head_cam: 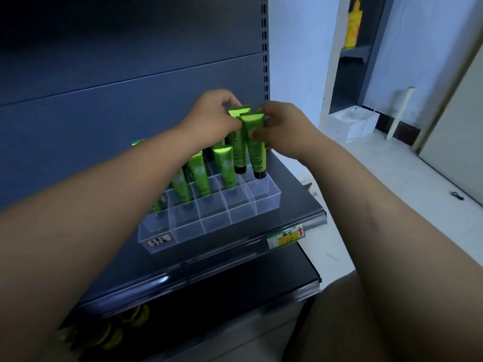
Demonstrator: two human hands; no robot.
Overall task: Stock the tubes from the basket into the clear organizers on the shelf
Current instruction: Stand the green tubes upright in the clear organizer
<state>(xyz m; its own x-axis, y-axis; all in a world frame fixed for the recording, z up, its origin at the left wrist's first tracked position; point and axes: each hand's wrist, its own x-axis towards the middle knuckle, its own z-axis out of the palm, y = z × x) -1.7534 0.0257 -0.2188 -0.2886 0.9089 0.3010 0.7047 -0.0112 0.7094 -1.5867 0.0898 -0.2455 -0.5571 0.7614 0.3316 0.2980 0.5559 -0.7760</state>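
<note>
Head view. Left grip [211,118] and right grip [282,126] meet fingertip to fingertip above the back right corner of the clear organizer [209,226]. Each pinches the crimped top of a green tube: rear tube [238,152] under the left grip, near tube [257,155] under the right, though which fingers hold which is partly hidden. Both tubes hang cap-down, black caps just above the compartment rims and not yet seated. Stocked tubes [200,176] stand leaning in the cells below and to the left of the left grip; the front row, on the near side of both grips, holds none. Basket not in view. Risks, as a judgement: with two tubes lowered together and touching, one cap may catch a divider and tip; the left forearm crosses low over the leaning tubes and could knock them over; a hard push down may slide the light organizer on the smooth shelf [183,259]. Surface: dark metal shelf with a glossy front lip, a price tag [285,236] below the right grip and a sticker [159,241] on the organizer front. A lower shelf shows dim yellow-green goods [117,333]. Room: grey back panel, slotted upright [265,48] above the grips, pale floor to the right, white box [350,124], and a yellow bottle [354,27] in a far cabinet.
</note>
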